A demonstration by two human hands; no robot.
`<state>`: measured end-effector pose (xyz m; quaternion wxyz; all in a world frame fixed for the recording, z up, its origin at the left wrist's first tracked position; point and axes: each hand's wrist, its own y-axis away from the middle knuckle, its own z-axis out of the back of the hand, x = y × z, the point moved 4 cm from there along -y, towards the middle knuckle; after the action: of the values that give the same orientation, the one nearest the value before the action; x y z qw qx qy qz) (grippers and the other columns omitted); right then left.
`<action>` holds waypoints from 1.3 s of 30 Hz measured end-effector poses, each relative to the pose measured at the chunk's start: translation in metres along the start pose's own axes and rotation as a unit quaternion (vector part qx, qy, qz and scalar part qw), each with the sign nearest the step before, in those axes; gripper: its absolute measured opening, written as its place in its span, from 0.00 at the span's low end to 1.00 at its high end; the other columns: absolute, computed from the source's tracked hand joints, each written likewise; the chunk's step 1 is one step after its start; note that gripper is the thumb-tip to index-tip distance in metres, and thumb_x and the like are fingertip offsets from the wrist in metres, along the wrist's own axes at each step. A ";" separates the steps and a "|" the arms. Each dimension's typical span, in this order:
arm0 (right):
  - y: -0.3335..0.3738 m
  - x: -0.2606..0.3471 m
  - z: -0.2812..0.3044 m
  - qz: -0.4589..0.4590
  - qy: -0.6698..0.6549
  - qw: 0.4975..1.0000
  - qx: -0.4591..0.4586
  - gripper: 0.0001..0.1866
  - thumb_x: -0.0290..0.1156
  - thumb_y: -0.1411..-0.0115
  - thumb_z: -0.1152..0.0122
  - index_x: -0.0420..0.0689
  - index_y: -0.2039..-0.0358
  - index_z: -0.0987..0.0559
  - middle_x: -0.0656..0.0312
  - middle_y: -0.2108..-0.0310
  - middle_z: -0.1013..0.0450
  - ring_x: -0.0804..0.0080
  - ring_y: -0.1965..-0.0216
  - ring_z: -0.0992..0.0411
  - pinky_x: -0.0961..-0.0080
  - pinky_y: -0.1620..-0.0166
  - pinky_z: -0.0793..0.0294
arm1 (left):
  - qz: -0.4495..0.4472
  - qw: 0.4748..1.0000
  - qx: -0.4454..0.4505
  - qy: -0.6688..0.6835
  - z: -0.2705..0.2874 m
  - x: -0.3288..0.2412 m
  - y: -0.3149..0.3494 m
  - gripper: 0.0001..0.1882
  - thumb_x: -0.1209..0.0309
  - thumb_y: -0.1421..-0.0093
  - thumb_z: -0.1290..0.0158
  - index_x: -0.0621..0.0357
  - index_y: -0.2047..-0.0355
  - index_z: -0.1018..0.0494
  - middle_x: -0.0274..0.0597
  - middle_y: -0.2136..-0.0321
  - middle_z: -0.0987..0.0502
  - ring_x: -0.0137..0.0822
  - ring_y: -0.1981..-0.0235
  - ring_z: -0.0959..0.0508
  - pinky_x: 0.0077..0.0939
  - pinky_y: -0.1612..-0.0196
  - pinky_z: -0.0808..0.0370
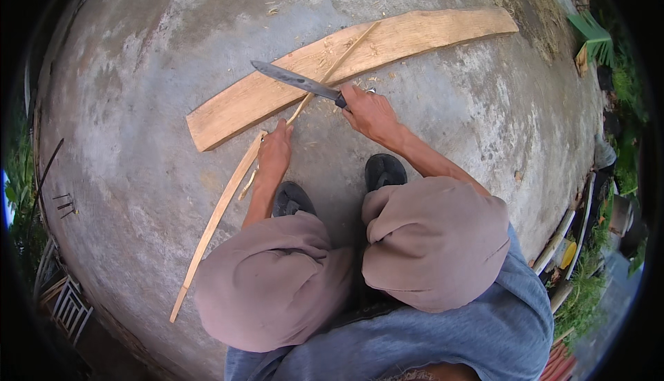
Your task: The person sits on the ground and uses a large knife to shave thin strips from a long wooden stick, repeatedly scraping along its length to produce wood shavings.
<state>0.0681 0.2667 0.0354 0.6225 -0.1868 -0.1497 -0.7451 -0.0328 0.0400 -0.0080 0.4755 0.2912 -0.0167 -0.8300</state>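
Observation:
My left hand (275,149) is closed around a long pale wooden strip (220,220). One end of the strip slants down to the lower left. Beyond the fist a thinner length runs up across a wide wooden plank (436,32) on the ground. A short thin sliver (247,184) hangs beside the left wrist. In my right hand (371,113) is a long knife (296,79), gripped by its black handle. Its dark blade points left over the plank and crosses the thin length; whether the edge touches the wood, I cannot tell.
Wood shavings (373,49) lie on and around the plank on the concrete ground (138,173). My feet in dark sandals (384,171) stand just behind my hands. Nails or thin rods (66,206) lie at the left. Green plants (593,39) and poles (555,240) border the right side.

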 end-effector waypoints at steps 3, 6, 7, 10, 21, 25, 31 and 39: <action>0.005 0.022 0.007 0.085 -0.004 0.996 -0.023 0.15 0.28 0.39 0.36 0.40 0.57 0.32 0.45 0.64 0.23 0.43 0.68 0.20 0.50 0.67 0.20 | -0.003 1.000 0.008 -0.002 0.001 0.001 0.000 0.22 0.58 0.25 0.54 0.61 0.41 0.28 0.72 0.61 0.20 0.71 0.58 0.21 0.62 0.54 0.27; 0.000 -0.038 -0.012 -0.097 0.097 0.990 0.038 0.16 0.29 0.39 0.36 0.41 0.56 0.32 0.46 0.65 0.24 0.43 0.66 0.20 0.50 0.67 0.20 | -0.007 0.999 0.039 -0.018 -0.006 -0.009 -0.007 0.22 0.58 0.25 0.54 0.61 0.41 0.28 0.72 0.63 0.20 0.71 0.60 0.20 0.62 0.55 0.26; -0.001 -0.034 -0.011 -0.086 0.076 0.993 0.042 0.16 0.29 0.39 0.36 0.41 0.56 0.32 0.47 0.66 0.24 0.44 0.66 0.20 0.50 0.67 0.20 | -0.009 0.999 0.026 -0.018 -0.006 -0.007 -0.006 0.22 0.58 0.25 0.54 0.61 0.41 0.28 0.71 0.63 0.20 0.72 0.60 0.20 0.62 0.55 0.26; 0.006 -0.011 -0.005 -0.038 0.025 0.998 0.038 0.16 0.30 0.39 0.36 0.42 0.56 0.33 0.48 0.67 0.24 0.44 0.66 0.19 0.50 0.67 0.20 | -0.022 1.000 -0.011 -0.012 -0.007 -0.001 0.001 0.20 0.58 0.25 0.55 0.61 0.44 0.28 0.71 0.65 0.20 0.73 0.62 0.21 0.63 0.57 0.26; 0.010 0.006 0.008 -0.016 -0.004 1.000 0.013 0.16 0.31 0.39 0.35 0.43 0.56 0.32 0.48 0.65 0.23 0.42 0.66 0.19 0.48 0.66 0.20 | 0.001 1.000 -0.009 -0.003 -0.011 -0.001 -0.003 0.17 0.59 0.24 0.55 0.61 0.51 0.28 0.69 0.68 0.19 0.73 0.65 0.20 0.64 0.60 0.26; 0.008 -0.008 0.006 -0.008 0.023 1.000 0.006 0.16 0.31 0.39 0.34 0.42 0.57 0.32 0.47 0.63 0.23 0.41 0.66 0.20 0.48 0.64 0.20 | -0.040 0.998 -0.045 -0.006 -0.013 -0.004 -0.003 0.17 0.59 0.24 0.55 0.61 0.50 0.30 0.70 0.69 0.20 0.72 0.64 0.20 0.64 0.60 0.27; 0.007 -0.015 -0.005 -0.043 -0.016 0.999 0.018 0.19 0.32 0.40 0.31 0.43 0.56 0.32 0.48 0.64 0.23 0.43 0.66 0.20 0.50 0.65 0.20 | -0.029 0.999 -0.032 -0.004 -0.008 -0.004 -0.005 0.19 0.59 0.24 0.55 0.61 0.44 0.30 0.71 0.68 0.20 0.72 0.63 0.20 0.65 0.59 0.27; -0.003 -0.041 -0.005 -0.127 0.048 0.989 0.057 0.22 0.33 0.40 0.31 0.43 0.52 0.33 0.48 0.64 0.22 0.44 0.65 0.19 0.50 0.64 0.20 | -0.017 1.000 0.010 0.002 -0.010 -0.013 -0.010 0.19 0.59 0.24 0.56 0.62 0.44 0.31 0.74 0.69 0.21 0.72 0.62 0.20 0.65 0.58 0.26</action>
<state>0.0713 0.3011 0.0122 0.5390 -0.0947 -0.1847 -0.8164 -0.0302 0.0582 -0.0135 0.4585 0.2976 -0.0197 -0.8372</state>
